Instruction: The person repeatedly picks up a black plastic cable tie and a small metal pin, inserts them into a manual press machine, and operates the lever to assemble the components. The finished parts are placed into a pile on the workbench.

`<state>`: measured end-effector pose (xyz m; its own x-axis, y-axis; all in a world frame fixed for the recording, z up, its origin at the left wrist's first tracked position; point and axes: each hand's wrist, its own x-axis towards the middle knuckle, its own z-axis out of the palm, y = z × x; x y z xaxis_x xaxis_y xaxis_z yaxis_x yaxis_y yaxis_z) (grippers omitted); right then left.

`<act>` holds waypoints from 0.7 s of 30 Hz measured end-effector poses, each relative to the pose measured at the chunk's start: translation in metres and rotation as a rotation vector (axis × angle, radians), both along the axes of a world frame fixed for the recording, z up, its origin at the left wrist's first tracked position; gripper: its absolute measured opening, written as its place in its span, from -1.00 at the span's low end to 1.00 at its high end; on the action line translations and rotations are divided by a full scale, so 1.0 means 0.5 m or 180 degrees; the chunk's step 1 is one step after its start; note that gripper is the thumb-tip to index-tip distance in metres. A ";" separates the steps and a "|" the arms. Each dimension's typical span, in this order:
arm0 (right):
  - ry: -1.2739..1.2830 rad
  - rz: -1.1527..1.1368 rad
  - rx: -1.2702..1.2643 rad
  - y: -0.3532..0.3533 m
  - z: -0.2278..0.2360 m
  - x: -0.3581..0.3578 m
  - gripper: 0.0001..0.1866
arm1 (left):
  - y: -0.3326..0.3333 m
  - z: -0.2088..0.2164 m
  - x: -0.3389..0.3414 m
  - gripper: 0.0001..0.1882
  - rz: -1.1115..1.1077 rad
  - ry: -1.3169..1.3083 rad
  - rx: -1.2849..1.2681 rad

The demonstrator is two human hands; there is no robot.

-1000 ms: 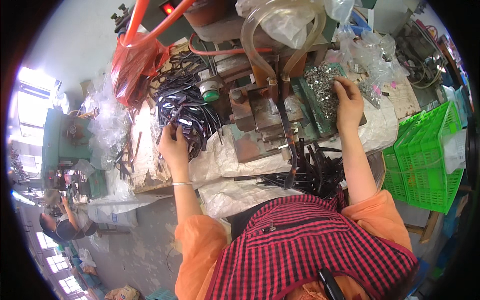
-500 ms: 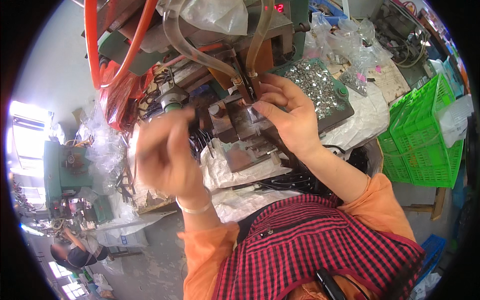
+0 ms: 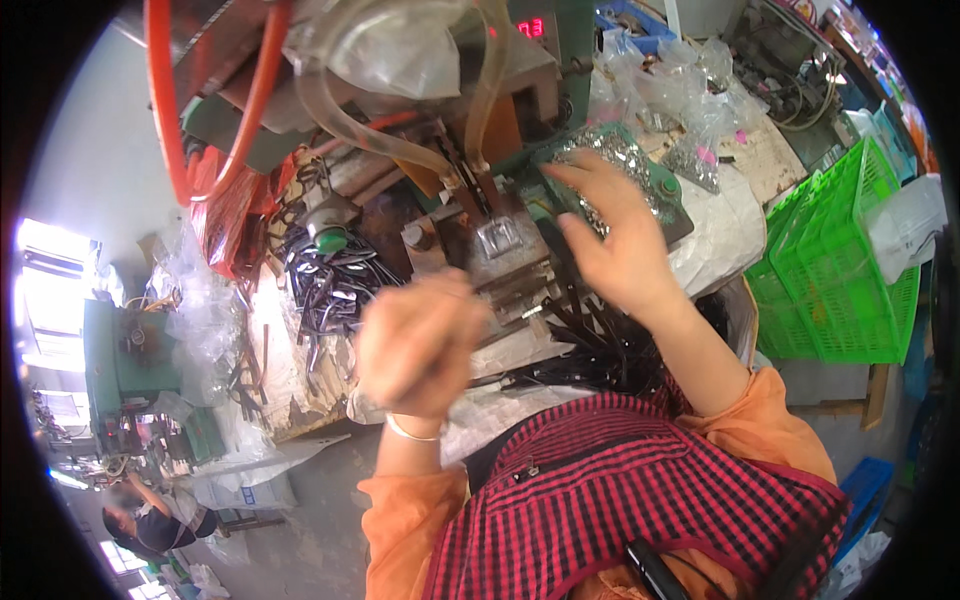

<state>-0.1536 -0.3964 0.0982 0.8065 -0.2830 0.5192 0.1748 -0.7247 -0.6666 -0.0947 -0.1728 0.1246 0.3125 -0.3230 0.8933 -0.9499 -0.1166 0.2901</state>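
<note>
My left hand (image 3: 420,345) is in front of the press machine, just left of the black strips; motion smears its fingers, and anything in it is hidden. My right hand (image 3: 625,240) has its fingers and thumb apart, hovering over the near edge of a green tray (image 3: 680,212) of small shiny metal pieces (image 3: 610,145). Dark strips (image 3: 575,290) lie beside its thumb, apparently not gripped. Between the hands stands the machine's metal die block (image 3: 497,238), a shiny plate on its top. Two clear hoses (image 3: 488,95) run down to the tooling above it.
A heap of black strips (image 3: 335,285) lies on the left beside a green-topped button (image 3: 330,240). More black strips (image 3: 545,375) lie near my apron. An orange hose (image 3: 160,100) loops at upper left. Green crates (image 3: 835,260) stand on the right. A person (image 3: 150,515) works far left.
My left hand has moved right and toward me. My right hand has come off the die block and moved right, fingers spreading. The strip heap at left is now uncovered.
</note>
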 end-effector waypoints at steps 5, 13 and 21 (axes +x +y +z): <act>0.0247 -0.1091 -0.1338 -0.120 -0.158 0.001 -0.78 | -0.051 -0.044 -0.017 -0.76 0.0209 -0.0910 0.0730; 0.0049 -0.0688 -0.1113 -0.146 -0.174 0.028 -0.81 | -0.054 -0.062 -0.001 -0.73 0.0191 -0.1061 0.0829; -0.0075 -0.0612 -0.1672 -0.149 -0.166 0.064 -0.86 | -0.006 0.025 -0.068 -0.66 0.0064 0.0270 0.1194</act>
<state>-0.1215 -0.4708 0.0151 0.7523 -0.1224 0.6474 0.0171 -0.9786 -0.2049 -0.1289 -0.1760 0.1370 0.3899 -0.6155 0.6849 -0.9207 -0.2480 0.3013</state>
